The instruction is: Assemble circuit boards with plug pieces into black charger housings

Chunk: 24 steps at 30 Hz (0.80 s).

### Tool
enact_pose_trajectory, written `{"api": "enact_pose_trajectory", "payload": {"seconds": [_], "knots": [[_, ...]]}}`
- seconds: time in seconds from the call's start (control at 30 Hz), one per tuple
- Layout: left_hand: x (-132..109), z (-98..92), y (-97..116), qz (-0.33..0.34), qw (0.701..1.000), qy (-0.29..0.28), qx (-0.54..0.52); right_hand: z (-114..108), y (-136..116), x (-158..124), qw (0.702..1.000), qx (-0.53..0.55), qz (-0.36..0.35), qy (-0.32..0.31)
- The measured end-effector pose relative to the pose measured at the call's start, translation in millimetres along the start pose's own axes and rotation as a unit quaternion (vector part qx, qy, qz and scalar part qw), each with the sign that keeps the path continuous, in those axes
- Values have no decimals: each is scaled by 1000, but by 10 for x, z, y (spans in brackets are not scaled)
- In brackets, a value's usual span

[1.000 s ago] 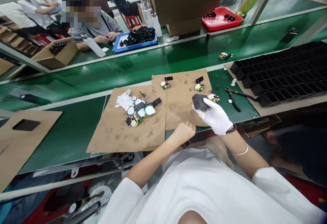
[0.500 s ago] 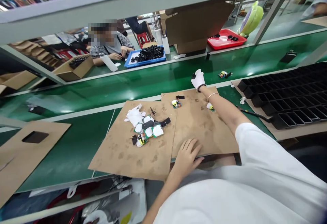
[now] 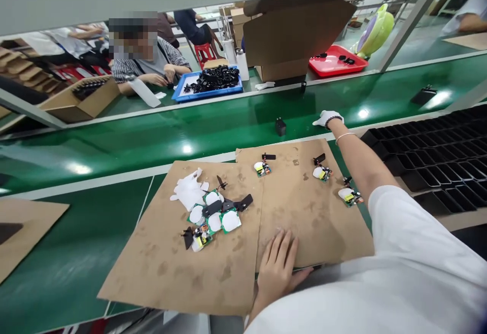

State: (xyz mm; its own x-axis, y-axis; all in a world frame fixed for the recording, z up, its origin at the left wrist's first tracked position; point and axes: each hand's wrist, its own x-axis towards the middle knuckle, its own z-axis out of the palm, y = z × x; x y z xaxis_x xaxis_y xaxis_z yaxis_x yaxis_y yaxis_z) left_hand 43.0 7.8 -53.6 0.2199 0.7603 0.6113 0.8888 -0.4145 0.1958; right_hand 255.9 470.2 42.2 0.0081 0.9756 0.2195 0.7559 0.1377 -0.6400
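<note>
Left hand (image 3: 277,268) lies open on the cardboard (image 3: 308,227), lower centre. Gloved right hand (image 3: 327,119) extends over the green belt (image 3: 216,133), upper right; its grip cannot be determined. One black unit (image 3: 280,127), apparently cased, stands upper centre; several circuit boards (image 3: 262,169) lie uncased, mid-frame.

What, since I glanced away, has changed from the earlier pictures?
The right hand has carried the black case forward, let it go on the green surface, and is now to its right. The left hand, loosely closed at first, lies open on the cardboard. The loose glove and circuit boards beside it stayed put.
</note>
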Motion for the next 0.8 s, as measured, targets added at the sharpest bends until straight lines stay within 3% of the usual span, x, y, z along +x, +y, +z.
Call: {"api": "enact_pose_trajectory", "payload": {"seconds": [0.1,0.2,0.37,0.47,0.57,0.63,0.73,0.8], "knots": [[4,14,0,8,1000,19,5,-111,58,-46,990,-83,35,-111],[2,19,3,-3,1000,23,1,-128,-101,-256,977,-125,-1,-173],[-1,-5,-6,-4,1000,-4,-10,29,-478,-1075,952,-97,-167,-237],[2,-16,-21,9,1000,-9,-2,153,-602,-1632,931,-97,-233,-264],[5,-21,-34,21,1000,-7,7,101,-643,-2040,928,-102,-259,-246],[7,-27,-41,26,1000,-10,13,-96,-619,-2246,938,-85,-271,-200],[12,-43,-48,39,999,-10,24,-607,-448,-2538,964,-54,-242,-95],[18,-53,-53,54,998,-8,33,-1025,-212,-2738,983,-70,-172,-11]]}}
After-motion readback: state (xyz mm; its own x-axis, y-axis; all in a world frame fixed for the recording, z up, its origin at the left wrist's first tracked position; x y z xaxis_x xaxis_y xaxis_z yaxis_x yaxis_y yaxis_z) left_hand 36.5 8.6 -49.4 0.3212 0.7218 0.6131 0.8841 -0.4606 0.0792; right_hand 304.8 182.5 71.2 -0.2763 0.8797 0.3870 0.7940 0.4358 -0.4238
